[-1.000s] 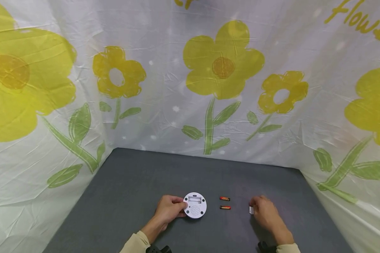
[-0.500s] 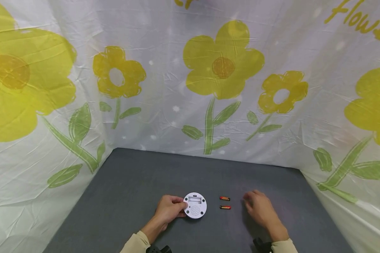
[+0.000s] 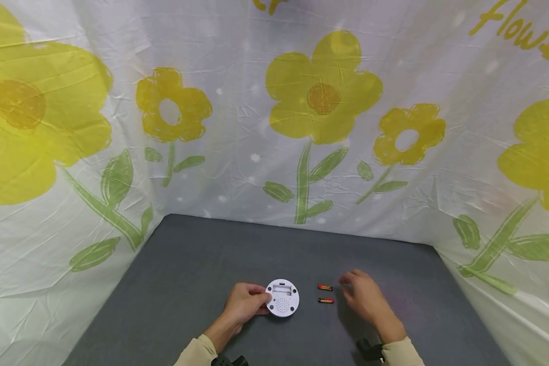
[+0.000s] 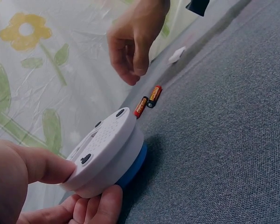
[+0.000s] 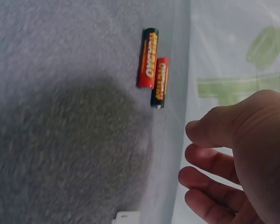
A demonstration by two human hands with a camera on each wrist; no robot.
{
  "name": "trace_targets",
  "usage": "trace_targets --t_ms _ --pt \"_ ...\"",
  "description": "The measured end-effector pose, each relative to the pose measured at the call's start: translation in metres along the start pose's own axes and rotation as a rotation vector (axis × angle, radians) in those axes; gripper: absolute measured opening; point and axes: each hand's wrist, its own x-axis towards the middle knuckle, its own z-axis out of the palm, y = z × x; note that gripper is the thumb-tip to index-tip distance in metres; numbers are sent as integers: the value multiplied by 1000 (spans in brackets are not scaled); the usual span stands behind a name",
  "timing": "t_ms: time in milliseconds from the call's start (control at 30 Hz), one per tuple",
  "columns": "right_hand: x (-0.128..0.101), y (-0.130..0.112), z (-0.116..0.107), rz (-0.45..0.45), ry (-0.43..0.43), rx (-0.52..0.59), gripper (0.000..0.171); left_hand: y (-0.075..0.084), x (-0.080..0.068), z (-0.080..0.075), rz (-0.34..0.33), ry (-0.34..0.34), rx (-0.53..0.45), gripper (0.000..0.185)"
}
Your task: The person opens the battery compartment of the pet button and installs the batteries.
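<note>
With the left hand (image 3: 244, 305), pinches a round white device (image 3: 282, 306) at its left edge, thumb on the upper face, fingers beneath the rim, presumably to steady it with the uncovered battery compartment (image 3: 281, 290) facing up. Cannot tell from these views whether resting fully on the table (image 3: 210, 254). With the right hand (image 3: 366, 297), holds nothing: hangs above the table, fingers loosely bent, just right of a far battery (image 3: 325, 287) and a near battery (image 3: 326, 301). Side by side, ends reversed, perhaps to match the compartment. Farther right, in the left wrist view, a small white piece (image 4: 177, 54), likely the cover, set aside. Underneath everything, dark grey woven texture; around, a wrinkled white sheet (image 3: 238, 101) printed with yellow flowers.
</note>
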Motion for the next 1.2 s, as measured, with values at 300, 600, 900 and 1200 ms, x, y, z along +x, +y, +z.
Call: trace_targets --t_ms 300,600,900,1200 --pt "9 -5 8 -56 -9 10 19 0 0 0 -7 -4 -11 29" --pt "15 -10 15 -69 -32 33 21 1 1 1 -13 4 -7 29" --pt "18 -15 22 -131 -25 35 22 -1 2 1 -10 1 -13 29" --pt "17 -14 31 -127 -12 58 20 -2 1 0 -5 -3 -15 27"
